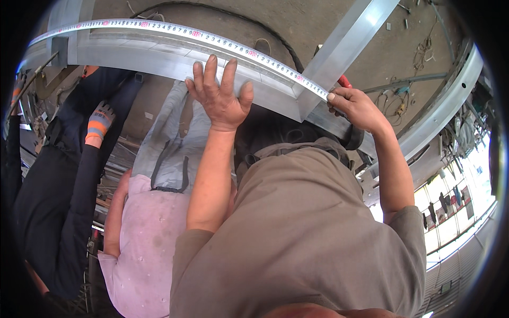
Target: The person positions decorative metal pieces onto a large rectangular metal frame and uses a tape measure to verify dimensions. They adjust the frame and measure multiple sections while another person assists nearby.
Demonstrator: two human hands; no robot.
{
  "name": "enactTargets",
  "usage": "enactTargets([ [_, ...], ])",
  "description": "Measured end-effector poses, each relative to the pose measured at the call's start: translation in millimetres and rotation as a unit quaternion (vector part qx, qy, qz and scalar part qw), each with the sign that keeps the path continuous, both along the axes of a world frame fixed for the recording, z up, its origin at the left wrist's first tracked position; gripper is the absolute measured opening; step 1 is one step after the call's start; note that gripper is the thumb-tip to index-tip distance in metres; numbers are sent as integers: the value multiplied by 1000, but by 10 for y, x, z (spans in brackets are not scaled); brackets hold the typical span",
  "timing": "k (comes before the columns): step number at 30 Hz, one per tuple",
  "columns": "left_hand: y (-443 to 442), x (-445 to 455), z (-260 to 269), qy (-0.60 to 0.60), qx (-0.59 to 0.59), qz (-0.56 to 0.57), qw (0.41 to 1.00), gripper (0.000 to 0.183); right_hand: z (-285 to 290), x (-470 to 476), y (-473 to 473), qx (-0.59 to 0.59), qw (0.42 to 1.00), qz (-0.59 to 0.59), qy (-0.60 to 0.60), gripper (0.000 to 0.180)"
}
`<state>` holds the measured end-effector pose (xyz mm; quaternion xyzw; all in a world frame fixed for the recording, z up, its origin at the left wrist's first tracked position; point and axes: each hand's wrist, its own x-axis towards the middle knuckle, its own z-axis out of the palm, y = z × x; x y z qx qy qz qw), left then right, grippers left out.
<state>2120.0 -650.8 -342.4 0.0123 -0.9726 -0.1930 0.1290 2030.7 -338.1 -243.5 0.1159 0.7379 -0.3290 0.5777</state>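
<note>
A white measuring tape (228, 44) with black and red marks runs out along a metal frame (274, 90) of silvery square tube. My right hand (350, 105) pinches the tape near the frame's corner, with thumb and fingers closed on it. Over the front tube, my left hand (222, 95) is spread with fingers apart and holds nothing; whether it touches the metal I cannot tell. The tape's far part curves away to the upper left. Something red (344, 82) shows just behind my right hand.
To my left stand a person in a pink shirt (149, 238) and a person in dark clothes with a grey and orange glove (99, 121). A metal tube (350, 39) slants up from the corner. A black cable (254, 16) lies on the floor; a curved metal beam (437, 127) is at the right.
</note>
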Motion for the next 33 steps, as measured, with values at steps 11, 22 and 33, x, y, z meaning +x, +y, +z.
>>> enactTargets([
  [11, -228, 140, 584, -63, 31, -4, 997, 59, 508, 251, -191, -13, 998, -59, 28, 36],
  [22, -463, -167, 1625, -64, 179, 10, 982, 42, 1389, 110, -336, -77, 990, -115, 30, 30],
  [33, -2392, -1286, 1408, -53, 118, 32, 991, 38, 1424, -682, -2312, -46, 992, -101, 52, 30],
])
